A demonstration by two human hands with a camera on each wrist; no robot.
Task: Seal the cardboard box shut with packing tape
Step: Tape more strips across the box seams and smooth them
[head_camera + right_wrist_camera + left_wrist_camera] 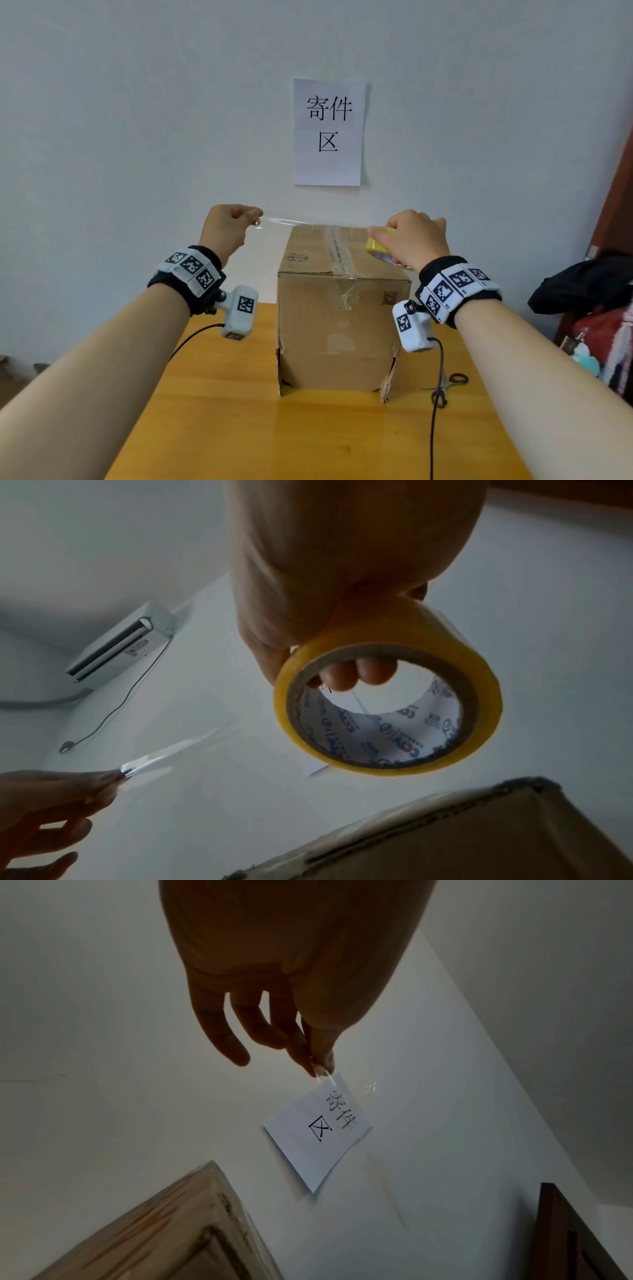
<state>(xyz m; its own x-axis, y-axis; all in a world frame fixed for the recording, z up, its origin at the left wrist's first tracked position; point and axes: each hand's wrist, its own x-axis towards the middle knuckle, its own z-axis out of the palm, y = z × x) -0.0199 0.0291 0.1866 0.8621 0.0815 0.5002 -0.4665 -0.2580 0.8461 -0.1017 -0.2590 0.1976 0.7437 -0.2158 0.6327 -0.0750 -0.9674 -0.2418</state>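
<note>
Two hands up over the box (342,308), a strip of clear tape (291,221) stretched between them. Box stands upright on the wooden counter (222,411), back near the wall; one strip already runs along its top seam and down the near face.

Left hand (227,231): thumb and forefinger pinch the free end of the tape, other fingers loosely curled (left wrist view shows the pinch at the fingertips (318,1064) plainly). Right hand (412,240): curled round the yellow roll (376,250), fingers through the core, thumb on the outer face. Roll held just above the box's right top edge.

Handling, as a judgement: tape is thin, limp and sticky on one side; it will likely fold on itself or wrinkle if tension drops. Best held as now, at the very end and at the roll, kept taut until laid down. Box looks light and stiff enough, though its bottom corners are torn (pressing hard on top could rock it). Press along the flap seam, not the flap middles.

Scissors (445,385) lie on the counter to the right, within reach for the cut. Paper sign (329,132) on the wall behind.
</note>
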